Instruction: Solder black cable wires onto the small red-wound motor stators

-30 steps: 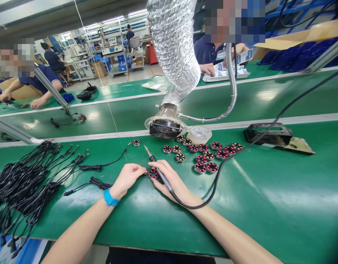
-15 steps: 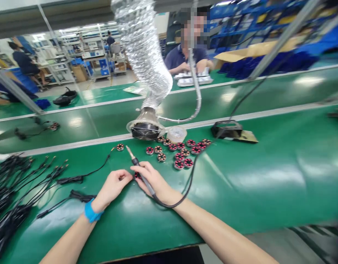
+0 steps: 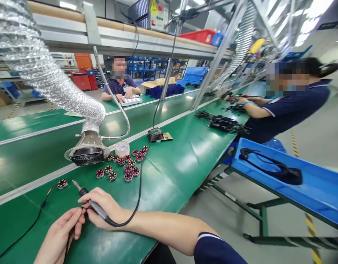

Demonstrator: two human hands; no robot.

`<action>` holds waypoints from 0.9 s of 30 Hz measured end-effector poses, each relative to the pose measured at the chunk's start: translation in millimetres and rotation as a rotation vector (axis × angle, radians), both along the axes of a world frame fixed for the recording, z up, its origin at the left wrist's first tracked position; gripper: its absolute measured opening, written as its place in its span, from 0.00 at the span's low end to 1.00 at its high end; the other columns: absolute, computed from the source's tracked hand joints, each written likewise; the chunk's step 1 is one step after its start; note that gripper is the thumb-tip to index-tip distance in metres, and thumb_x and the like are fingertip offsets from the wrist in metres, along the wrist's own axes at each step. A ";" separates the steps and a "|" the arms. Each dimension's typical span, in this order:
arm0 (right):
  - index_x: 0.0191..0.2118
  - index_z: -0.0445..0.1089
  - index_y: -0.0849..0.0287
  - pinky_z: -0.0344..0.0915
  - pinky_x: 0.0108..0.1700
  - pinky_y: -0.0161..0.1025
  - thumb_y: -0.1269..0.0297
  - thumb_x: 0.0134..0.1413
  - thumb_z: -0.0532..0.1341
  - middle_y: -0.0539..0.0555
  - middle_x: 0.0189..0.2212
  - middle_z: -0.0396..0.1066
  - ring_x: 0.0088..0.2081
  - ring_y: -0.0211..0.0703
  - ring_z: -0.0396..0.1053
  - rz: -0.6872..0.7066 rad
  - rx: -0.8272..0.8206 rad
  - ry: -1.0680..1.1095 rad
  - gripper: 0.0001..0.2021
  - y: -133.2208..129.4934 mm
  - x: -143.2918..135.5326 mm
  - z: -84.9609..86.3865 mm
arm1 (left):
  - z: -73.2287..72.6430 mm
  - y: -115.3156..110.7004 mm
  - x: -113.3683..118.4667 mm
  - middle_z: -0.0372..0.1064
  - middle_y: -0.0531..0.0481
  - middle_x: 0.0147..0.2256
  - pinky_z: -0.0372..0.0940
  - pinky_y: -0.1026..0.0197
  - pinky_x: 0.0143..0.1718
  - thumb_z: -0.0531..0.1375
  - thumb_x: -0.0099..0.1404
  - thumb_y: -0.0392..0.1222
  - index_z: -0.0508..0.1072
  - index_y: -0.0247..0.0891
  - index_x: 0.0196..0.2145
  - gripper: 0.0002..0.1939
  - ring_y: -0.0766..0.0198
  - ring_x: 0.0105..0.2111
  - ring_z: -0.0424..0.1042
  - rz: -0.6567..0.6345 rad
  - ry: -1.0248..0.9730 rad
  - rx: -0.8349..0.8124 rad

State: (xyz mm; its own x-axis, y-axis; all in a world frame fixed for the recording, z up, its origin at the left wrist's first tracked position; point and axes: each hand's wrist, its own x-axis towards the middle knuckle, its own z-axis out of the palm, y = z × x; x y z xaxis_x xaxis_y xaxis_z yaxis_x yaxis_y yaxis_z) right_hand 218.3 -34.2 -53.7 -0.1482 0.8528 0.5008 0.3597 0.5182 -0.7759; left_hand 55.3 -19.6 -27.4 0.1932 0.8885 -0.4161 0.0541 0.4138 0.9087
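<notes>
My right hand (image 3: 107,205) is closed around a soldering iron (image 3: 97,209), its bare tip pointing up and left, away from the work. Its cord runs from the handle up over the bench. My left hand (image 3: 60,231) pinches a thin black cable (image 3: 68,244), whose end meets my right fingertips. What the right fingertips grip there is mostly hidden. Just beyond the iron's tip lies a copper-wound motor stator (image 3: 62,184), wired to a black cable (image 3: 31,225) on the green bench. Several loose stators (image 3: 127,168) with red or copper windings sit farther right.
A fume extractor hood (image 3: 88,152) on a foil duct hangs low behind the stators, beside a tape roll (image 3: 122,149). A black stand (image 3: 155,135) and a cable bundle (image 3: 221,123) lie farther along. Blue trolley (image 3: 317,187) at right; one co-worker opposite, another at right.
The view has swung right, bringing the trolley and second co-worker in. My left hand now holds a black cable at my right fingertips; the stator seen under the right hand no longer shows.
</notes>
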 end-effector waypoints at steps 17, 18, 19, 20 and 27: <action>0.52 0.67 0.53 0.70 0.42 0.45 0.75 0.62 0.56 0.56 0.38 0.73 0.38 0.45 0.72 -0.266 0.455 -0.037 0.16 1.8 27.1 17.5 | 27.7 22.9 -15.2 0.74 0.41 0.36 0.69 0.59 0.34 0.59 0.60 0.61 0.75 0.30 0.41 0.28 0.59 0.33 0.74 0.250 0.265 0.459; 0.52 0.67 0.53 0.70 0.43 0.45 0.75 0.62 0.56 0.56 0.38 0.73 0.38 0.45 0.72 -0.285 0.466 -0.022 0.16 0.4 29.3 20.2 | 32.3 22.9 -16.9 0.73 0.42 0.36 0.69 0.59 0.35 0.56 0.64 0.60 0.75 0.31 0.42 0.27 0.59 0.35 0.74 0.252 0.356 0.539; 0.52 0.67 0.53 0.71 0.43 0.45 0.75 0.62 0.56 0.56 0.38 0.73 0.39 0.46 0.72 -0.303 0.476 -0.011 0.16 -1.0 31.1 22.2 | 37.2 22.5 -17.3 0.73 0.43 0.36 0.68 0.59 0.36 0.52 0.68 0.58 0.76 0.33 0.42 0.25 0.59 0.36 0.74 0.218 0.456 0.617; 0.52 0.68 0.53 0.71 0.42 0.45 0.75 0.62 0.56 0.56 0.37 0.72 0.39 0.46 0.72 -0.317 0.485 -0.003 0.16 -2.3 32.7 23.5 | 41.8 21.8 -16.3 0.73 0.44 0.35 0.68 0.59 0.38 0.50 0.70 0.56 0.76 0.34 0.41 0.23 0.59 0.37 0.74 0.144 0.562 0.689; 0.50 0.70 0.57 0.71 0.41 0.44 0.74 0.61 0.59 0.56 0.37 0.72 0.37 0.44 0.71 -0.346 0.534 0.014 0.14 -1.6 38.8 20.1 | 47.5 23.2 10.6 0.69 0.44 0.44 0.70 0.56 0.39 0.63 0.64 0.54 0.72 0.40 0.51 0.22 0.54 0.37 0.76 -0.612 1.336 0.879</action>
State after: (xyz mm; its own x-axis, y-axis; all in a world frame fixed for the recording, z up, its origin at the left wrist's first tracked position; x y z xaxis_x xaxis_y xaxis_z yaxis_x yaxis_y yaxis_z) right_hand 257.2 -35.8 -33.6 0.1007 0.4820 0.8703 0.5676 0.6906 -0.4482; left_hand 66.0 3.6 20.1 0.5171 0.8556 -0.0233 0.8558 -0.5164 0.0298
